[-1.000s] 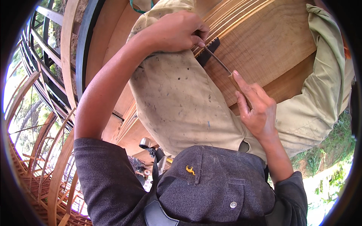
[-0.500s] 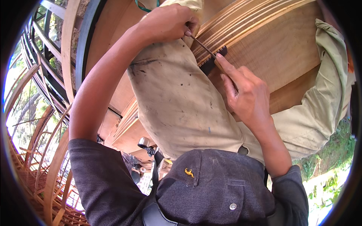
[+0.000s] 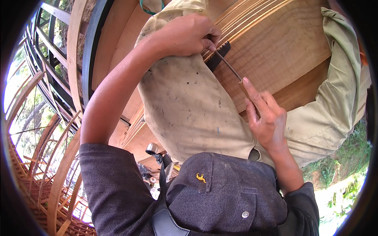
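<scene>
Head view: The left hand (image 3: 195,34) has thumb and fingers pinched together at the far end of a slim metal file (image 3: 229,65). The right hand (image 3: 269,118) is clamped around the file's handle, index finger extended along it. The file lies slantwise across a dark, toothed saw blade (image 3: 213,63), between khaki trouser legs (image 3: 185,106) and above a wooden board (image 3: 279,51).

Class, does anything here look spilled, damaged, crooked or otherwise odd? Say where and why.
Only the trousers stand out: dark smudges and specks mark the pale cloth, as if stained, near the left hand. I see no spill, and the thin rod looks straight.
</scene>
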### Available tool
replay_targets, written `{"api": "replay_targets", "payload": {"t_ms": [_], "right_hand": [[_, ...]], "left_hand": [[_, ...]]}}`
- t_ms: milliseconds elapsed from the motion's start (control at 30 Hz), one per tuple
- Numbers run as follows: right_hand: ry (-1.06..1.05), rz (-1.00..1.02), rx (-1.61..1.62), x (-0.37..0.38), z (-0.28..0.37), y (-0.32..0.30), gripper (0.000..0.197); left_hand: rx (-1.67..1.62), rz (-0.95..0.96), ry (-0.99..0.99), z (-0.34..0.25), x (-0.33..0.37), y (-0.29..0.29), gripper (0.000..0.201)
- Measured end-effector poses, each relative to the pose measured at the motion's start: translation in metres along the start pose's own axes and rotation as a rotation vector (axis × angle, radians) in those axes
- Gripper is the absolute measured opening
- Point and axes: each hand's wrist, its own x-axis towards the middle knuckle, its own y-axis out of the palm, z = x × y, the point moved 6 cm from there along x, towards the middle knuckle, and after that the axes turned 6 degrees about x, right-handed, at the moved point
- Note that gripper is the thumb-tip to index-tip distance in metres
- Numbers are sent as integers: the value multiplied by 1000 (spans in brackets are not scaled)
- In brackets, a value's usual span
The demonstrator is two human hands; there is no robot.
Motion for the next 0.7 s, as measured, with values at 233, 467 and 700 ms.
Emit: {"api": "replay_targets", "payload": {"t_ms": [233,467,700], "right_hand": [[28,24,-32,-3,3,0,65],[78,37,-141,0,14,18,64],[55,-24,52,33,28,21,53]], "left_hand": [[-16,27,-12,5,4,9,4],[76,-2,32,4,6,2,6],[45,-22,2,40,0,-28,16]]}}
